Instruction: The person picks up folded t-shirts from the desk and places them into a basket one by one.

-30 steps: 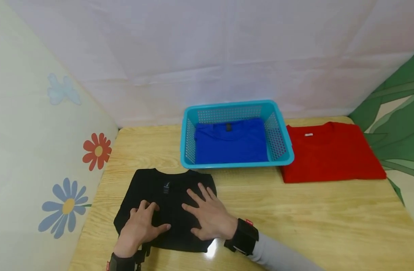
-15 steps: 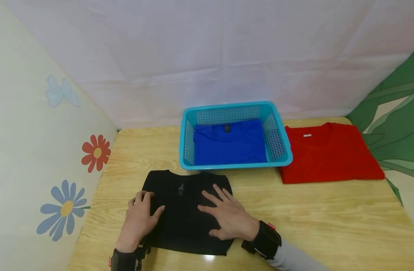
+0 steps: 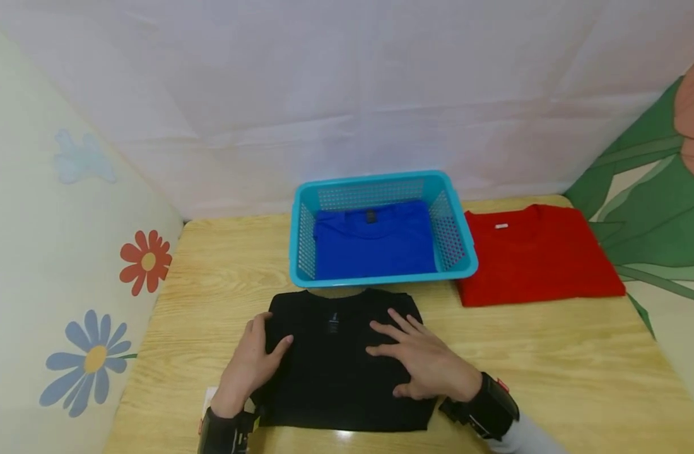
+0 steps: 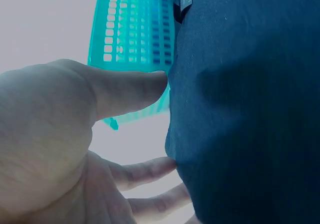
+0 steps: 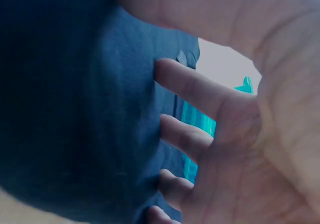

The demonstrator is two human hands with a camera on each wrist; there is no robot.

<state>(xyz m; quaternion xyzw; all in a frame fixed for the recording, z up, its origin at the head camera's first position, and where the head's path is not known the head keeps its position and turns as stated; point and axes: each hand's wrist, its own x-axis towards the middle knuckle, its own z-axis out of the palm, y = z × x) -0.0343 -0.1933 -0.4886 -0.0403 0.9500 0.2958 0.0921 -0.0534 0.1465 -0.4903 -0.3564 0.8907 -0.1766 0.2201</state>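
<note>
A folded black T-shirt (image 3: 341, 372) lies flat on the table, its neckline toward the basket and a small neck label showing. At its left edge rests my left hand (image 3: 252, 359), thumb on top and the other fingers along the side. In the left wrist view, the thumb (image 4: 135, 88) and fingertips meet the shirt's edge. My right hand (image 3: 429, 362) is spread over the shirt's right part. Its fingertips touch the black cloth in the right wrist view, with the fingers (image 5: 192, 86) apart.
Behind the shirt stands a turquoise plastic basket (image 3: 383, 279) holding a folded blue T-shirt (image 3: 375, 249). A folded red T-shirt (image 3: 540, 258) lies to the basket's right. The wooden table (image 3: 551, 366) meets a white cloth backdrop (image 3: 239, 145) and a flower-painted wall (image 3: 29, 252).
The black T-shirt has slid to the right across the table, in front of the basket, with both hands moving along with it. My left hand has shifted onto its left edge.
</note>
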